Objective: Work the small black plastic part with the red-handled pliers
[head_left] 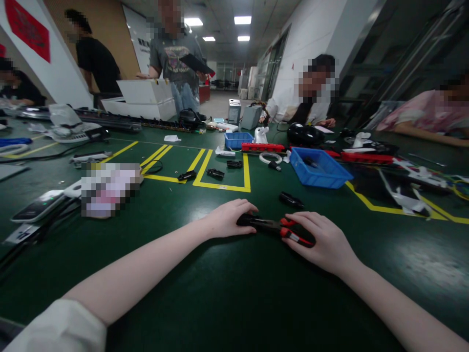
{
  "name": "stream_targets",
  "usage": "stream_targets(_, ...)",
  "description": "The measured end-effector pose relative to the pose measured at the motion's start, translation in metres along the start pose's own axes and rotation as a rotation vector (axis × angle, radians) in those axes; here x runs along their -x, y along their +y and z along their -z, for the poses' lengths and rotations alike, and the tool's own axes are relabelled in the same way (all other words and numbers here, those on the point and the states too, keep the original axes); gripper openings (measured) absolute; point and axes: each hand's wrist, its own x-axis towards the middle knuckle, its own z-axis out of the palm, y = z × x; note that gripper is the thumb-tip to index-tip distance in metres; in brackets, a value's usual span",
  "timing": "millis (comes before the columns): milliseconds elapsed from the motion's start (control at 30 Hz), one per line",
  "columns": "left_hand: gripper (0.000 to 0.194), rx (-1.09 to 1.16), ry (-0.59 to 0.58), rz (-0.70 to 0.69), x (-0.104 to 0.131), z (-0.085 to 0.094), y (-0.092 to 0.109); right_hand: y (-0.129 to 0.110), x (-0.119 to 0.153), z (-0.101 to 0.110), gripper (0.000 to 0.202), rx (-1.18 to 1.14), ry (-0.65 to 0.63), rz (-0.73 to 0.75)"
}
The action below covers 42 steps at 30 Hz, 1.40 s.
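Observation:
My right hand (324, 237) is closed round the red and black handles of a pair of pliers (269, 224), whose jaws point left. Between the fingers and thumb of my left hand (230, 218) is a small black part (243, 220), its exact kind unclear. The plier jaws reach to this part and seem to meet it; the contact is partly hidden by my fingers. Just beyond the pliers lies a similar black part (291, 199). More small black pieces, such as this one (215, 173), rest around the yellow tape outline (223, 187).
A blue bin (318, 176) stands ahead on the right, a smaller blue bin (238, 141) farther back. To the left lie a blurred-out flat object (110, 190), a white device (38, 205) and cables. Several people are around the green table (234, 303); one stands behind a white box (146, 95).

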Motion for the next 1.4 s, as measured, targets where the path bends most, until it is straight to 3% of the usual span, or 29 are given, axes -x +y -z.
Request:
stream_targets(500,0.039,-0.043,0.018,-0.192,0.003,0.0,-0.003,-0.008,0.002,0.008,0.045,0.182,0.037,0.124)
stream_targets(1100,0.041,-0.059,0.015,-0.23,0.005,-0.001,0.0,-0.022,0.002,0.02,0.048,0.2,0.076,0.107)
stream_targets(1400,0.041,-0.069,-0.039,-0.27,0.004,-0.007,0.003,-0.024,0.004,0.017,0.039,0.149,-0.017,0.104)
